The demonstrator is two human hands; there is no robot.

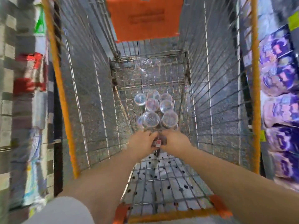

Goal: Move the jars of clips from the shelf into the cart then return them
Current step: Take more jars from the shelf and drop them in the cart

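I look straight down into a wire shopping cart (208, 97) with orange rims. Several clear jars of clips (152, 104) with see-through lids stand bunched on its floor. The two nearest jars (160, 119) are higher in the frame's depth and sit right above my fingers. My left hand (142, 142) and my right hand (175, 140) reach deep into the cart side by side and grip the sides of those near jars. A small red and white label (157, 143) shows between the hands. The fingertips are hidden under the jars.
An orange plastic seat flap (144, 18) hangs at the cart's far end, with a crumpled clear bag (146, 66) on the floor below it. Shelves of purple packs (279, 88) line the right, blurred goods (30, 75) the left.
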